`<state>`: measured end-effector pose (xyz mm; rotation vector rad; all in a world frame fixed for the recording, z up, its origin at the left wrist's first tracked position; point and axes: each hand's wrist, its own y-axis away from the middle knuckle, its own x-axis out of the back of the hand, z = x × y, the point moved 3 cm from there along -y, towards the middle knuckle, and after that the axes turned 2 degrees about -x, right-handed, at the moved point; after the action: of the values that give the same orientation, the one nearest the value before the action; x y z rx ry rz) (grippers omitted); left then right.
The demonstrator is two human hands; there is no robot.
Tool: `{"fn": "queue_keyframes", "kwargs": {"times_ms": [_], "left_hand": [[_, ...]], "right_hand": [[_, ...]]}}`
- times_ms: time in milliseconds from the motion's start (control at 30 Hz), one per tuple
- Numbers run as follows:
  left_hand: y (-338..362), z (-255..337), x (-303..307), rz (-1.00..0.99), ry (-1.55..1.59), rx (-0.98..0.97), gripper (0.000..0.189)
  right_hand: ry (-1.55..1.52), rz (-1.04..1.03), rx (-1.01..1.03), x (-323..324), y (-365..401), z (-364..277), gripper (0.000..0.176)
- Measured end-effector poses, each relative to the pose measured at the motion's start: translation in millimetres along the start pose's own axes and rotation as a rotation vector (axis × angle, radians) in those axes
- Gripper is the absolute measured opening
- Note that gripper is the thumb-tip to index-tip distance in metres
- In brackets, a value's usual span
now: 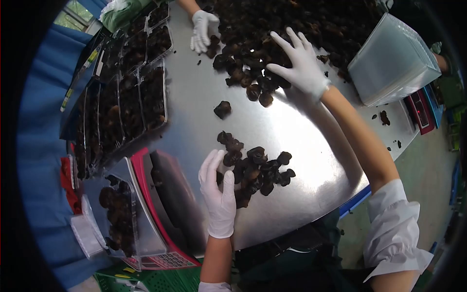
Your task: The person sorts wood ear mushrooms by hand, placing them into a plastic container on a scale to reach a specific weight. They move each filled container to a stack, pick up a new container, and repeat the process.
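Observation:
Both of my hands wear white gloves. My left hand [219, 197] is at the left edge of a small pile of dark wood ear mushrooms [265, 170] on the metal table [301, 214]. Its thumb and fingers are apart, with mushrooms beside the fingertips. Farther out, my right hand [301, 65] lies with fingers spread at the near edge of a large mushroom heap [258, 24]; what is under its palm is hidden. A single mushroom [223, 110] lies between the two piles. Left of my left hand, a clear tray of mushrooms [119, 214] rests on a pink-red scale [168, 259].
Another person's gloved hand [202, 30] reaches in at the top. Several filled clear trays [131, 102] line the left side. A stack of clear trays [389, 63] stands at the right, near a second red scale [419, 112]. A blue curtain [41, 126] hangs left.

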<state>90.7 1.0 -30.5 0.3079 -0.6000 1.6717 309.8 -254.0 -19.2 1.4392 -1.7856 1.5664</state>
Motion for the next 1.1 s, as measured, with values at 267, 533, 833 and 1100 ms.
{"fn": "queue_keyframes", "kwargs": {"times_ms": [267,533,833,1100], "left_hand": [[-0.3,-1.0,0.5,-0.001,0.028,0.019,0.042],[-1.0,3.3,1.0,0.021,0.055,0.014,0.037],[0.9,-4.0,1.5,0.094,0.106,-0.02,0.035],[1.7,-5.0,2.1,0.108,0.063,-0.021,0.036]], "right_hand": [[-0.483,-0.466,0.096,33.9,25.0,-1.6,0.04],[-0.176,-0.392,-0.076,75.3,131.3,-32.8,0.07],[-0.448,-0.432,0.093,73.8,135.1,-81.5,0.05],[-0.36,-0.522,0.39,39.2,130.6,-116.8,0.051]]}}
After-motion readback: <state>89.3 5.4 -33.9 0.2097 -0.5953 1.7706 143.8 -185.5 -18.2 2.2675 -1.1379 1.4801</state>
